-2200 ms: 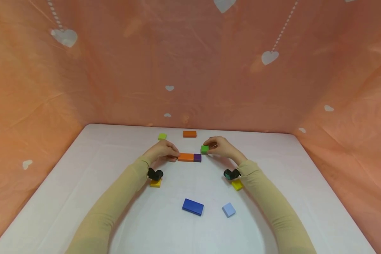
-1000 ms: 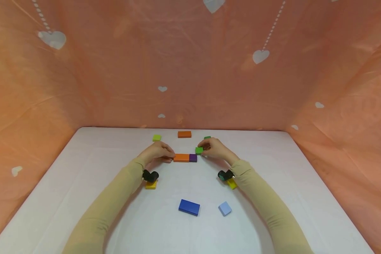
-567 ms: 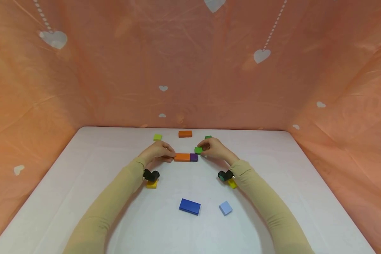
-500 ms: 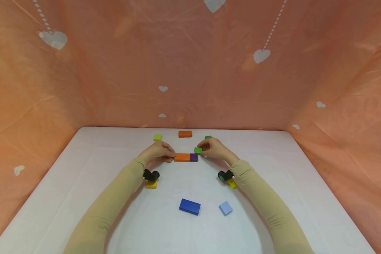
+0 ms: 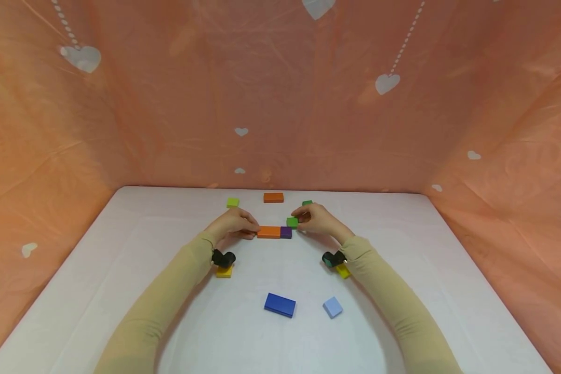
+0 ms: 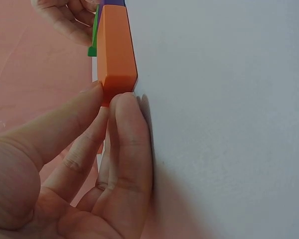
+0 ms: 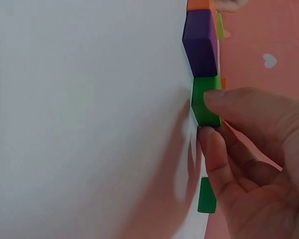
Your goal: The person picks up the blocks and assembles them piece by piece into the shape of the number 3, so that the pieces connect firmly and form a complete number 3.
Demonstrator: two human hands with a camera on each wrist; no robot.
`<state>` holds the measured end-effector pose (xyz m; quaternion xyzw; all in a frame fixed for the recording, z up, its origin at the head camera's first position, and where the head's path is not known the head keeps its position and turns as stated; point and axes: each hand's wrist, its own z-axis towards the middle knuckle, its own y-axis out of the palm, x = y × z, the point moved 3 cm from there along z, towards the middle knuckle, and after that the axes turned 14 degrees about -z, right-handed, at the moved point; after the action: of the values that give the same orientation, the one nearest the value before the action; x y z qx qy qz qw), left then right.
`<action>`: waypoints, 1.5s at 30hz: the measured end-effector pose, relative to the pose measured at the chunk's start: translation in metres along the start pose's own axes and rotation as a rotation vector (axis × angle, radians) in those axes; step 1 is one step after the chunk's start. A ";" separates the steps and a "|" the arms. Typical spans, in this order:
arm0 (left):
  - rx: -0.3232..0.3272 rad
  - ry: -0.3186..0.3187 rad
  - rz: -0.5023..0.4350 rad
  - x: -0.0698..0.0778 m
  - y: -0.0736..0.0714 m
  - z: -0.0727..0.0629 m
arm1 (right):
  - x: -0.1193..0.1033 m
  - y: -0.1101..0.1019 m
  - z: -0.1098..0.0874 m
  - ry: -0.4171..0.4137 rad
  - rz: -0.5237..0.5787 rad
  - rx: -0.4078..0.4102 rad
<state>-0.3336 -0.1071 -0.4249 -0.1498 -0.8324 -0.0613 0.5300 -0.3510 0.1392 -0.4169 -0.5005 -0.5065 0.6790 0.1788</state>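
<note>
In the head view, my left hand (image 5: 234, 223) holds the left end of an orange block (image 5: 268, 232), thumb and fingertips against it. A small purple block (image 5: 286, 232) meets the orange block's right end, in one line with it. My right hand (image 5: 319, 219) pinches a bright green block (image 5: 292, 223) just behind the purple block's right corner. In the right wrist view the thumb lies on the green block (image 7: 202, 102), which appears against or very near the purple block (image 7: 200, 42); whether they touch I cannot tell. Fingers partly hide the green block's far side.
On the white table (image 5: 243, 332) lie a blue block (image 5: 280, 305) and a light blue block (image 5: 333, 307) in front. Yellow blocks (image 5: 224, 272) sit under both wrists. Along the back are a lime block (image 5: 232, 202), a darker orange block (image 5: 273, 198) and a dark green block (image 5: 307, 203).
My right hand has brought the green block a little left and nearer to the purple block, uncovering the dark green block behind. The left hand stays on the orange block. The view shifted slightly.
</note>
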 end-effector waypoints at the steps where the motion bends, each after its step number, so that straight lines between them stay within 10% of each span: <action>1: -0.002 0.001 0.001 0.000 0.000 0.000 | 0.000 0.000 0.000 -0.002 0.002 -0.002; 25: -0.015 0.026 -0.034 -0.003 0.002 0.001 | -0.003 -0.022 -0.011 -0.056 0.021 0.029; 45: -0.005 0.021 -0.009 -0.003 0.003 0.001 | 0.005 -0.065 -0.068 -0.110 0.125 -0.004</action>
<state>-0.3327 -0.1048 -0.4280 -0.1467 -0.8273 -0.0672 0.5381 -0.3119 0.2049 -0.3623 -0.4934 -0.4847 0.7143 0.1071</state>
